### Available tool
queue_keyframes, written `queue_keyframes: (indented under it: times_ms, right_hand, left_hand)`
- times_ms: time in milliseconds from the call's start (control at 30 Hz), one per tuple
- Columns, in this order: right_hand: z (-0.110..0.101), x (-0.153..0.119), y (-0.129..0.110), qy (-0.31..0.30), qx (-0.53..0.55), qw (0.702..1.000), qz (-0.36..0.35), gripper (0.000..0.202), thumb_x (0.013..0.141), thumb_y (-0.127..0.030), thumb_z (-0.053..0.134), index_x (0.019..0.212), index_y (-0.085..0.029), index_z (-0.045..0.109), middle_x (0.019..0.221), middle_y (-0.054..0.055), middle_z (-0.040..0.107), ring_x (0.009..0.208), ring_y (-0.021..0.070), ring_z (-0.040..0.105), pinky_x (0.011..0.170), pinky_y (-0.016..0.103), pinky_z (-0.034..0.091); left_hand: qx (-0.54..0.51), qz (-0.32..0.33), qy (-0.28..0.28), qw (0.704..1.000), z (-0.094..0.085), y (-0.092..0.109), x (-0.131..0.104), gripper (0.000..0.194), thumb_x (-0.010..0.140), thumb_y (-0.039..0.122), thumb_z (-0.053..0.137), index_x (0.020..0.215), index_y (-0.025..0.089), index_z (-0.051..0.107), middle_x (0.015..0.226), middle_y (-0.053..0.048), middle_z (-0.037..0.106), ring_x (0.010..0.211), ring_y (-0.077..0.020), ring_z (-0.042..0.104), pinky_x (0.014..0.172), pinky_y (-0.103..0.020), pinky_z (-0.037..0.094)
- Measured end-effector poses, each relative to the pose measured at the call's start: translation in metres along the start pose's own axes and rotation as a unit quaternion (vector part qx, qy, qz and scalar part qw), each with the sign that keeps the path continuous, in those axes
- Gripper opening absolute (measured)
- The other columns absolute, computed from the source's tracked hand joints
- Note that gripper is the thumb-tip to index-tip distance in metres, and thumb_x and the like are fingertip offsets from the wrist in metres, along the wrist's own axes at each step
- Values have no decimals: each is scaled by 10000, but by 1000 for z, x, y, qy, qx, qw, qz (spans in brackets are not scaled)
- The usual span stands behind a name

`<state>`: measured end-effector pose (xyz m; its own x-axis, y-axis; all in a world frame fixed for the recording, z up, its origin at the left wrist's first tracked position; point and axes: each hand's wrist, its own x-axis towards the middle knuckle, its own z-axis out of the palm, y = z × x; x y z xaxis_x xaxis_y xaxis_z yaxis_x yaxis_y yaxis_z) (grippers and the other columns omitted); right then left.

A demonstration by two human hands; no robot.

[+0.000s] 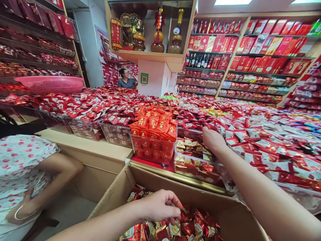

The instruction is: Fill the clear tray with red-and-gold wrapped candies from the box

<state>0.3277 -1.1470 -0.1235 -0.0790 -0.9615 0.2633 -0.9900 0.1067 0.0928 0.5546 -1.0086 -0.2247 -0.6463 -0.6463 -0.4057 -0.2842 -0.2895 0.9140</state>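
Observation:
My left hand (163, 206) is over an open cardboard box (185, 190) at the bottom. Its fingers are curled towards the thumb, low against red and gold candy packets (175, 229); what sits between the fingertips is unclear. My right hand (212, 139) reaches out to the back right corner of a clear plastic bin (194, 170), which is partly filled with gold and red candies (192, 147). The fingers of that hand are hidden from view, so its grip cannot be made out.
Left of that bin stands a clear bin heaped with orange-red packets (154, 125). More bins of red sweets spread behind and right. A pink basket (52, 84) rests at left. A seated person's arm (57, 167) is at lower left; another person (126, 80) is far back.

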Motion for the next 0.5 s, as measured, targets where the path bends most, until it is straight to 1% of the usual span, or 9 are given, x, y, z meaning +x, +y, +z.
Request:
queue_keyframes:
  times_ms: [67,133,200,267,300,367,433,467,500]
  right_hand:
    - [9,2,1,-36,-7,999,-6,257,773,-99,316,961,-105,490,889,173,599,834,244,575,634,308,399]
    - [17,2,2,-65,-7,998,-9,232,755,-111,358,913,-115,528,920,167,595,866,253,564,647,315,403]
    - [25,2,3,-80,-5,997,-8,215,731,-117,401,891,-116,544,914,160,598,863,251,565,651,310,405]
    - [31,0,5,-86,-1,996,-8,230,718,-111,414,914,-109,534,907,155,598,853,238,567,656,298,405]
    - [34,-1,5,-86,1,996,-7,243,717,-107,411,933,-103,524,905,155,597,848,233,568,658,294,405]
    - [35,-3,5,-82,2,997,-1,265,722,-107,402,966,-89,504,893,164,592,840,237,563,652,300,405]
    - [30,-5,5,-70,0,998,5,277,736,-111,386,993,-88,489,920,177,574,885,257,534,663,321,404]
    - [25,-6,3,-49,-1,999,8,277,744,-113,376,996,-94,490,949,182,559,920,269,509,678,337,400]
    - [17,-8,1,-16,1,1000,7,274,752,-113,365,993,-104,495,985,182,541,952,278,480,697,355,394]
  left_hand:
    - [13,2,-3,1000,1,-1,0,194,634,251,557,803,159,531,709,1,584,568,-97,539,553,-217,355]
    - [36,2,0,999,1,-2,1,206,634,253,555,821,166,546,704,1,584,598,-110,543,560,-219,358]
    - [65,-3,-3,998,1,-4,2,230,639,258,546,855,178,556,697,0,589,628,-125,548,566,-223,369]
    - [126,2,-9,992,1,-6,1,252,654,274,525,891,196,561,722,-7,602,663,-146,554,579,-237,388]
    - [174,10,-5,985,1,-7,0,260,662,290,514,902,207,565,742,-11,608,677,-159,556,587,-250,397]
    - [290,36,12,956,-1,-10,-4,271,666,324,507,909,226,577,789,-24,612,717,-192,553,621,-287,408]
    - [396,63,21,916,-2,-16,-7,283,649,342,526,902,233,589,828,-42,603,773,-226,540,669,-323,405]
    - [435,68,14,898,-3,-20,-8,292,634,340,542,901,231,592,842,-50,595,801,-240,532,688,-334,402]
    - [466,67,1,882,-4,-25,-8,304,618,331,558,902,228,593,861,-57,585,825,-249,523,703,-340,398]
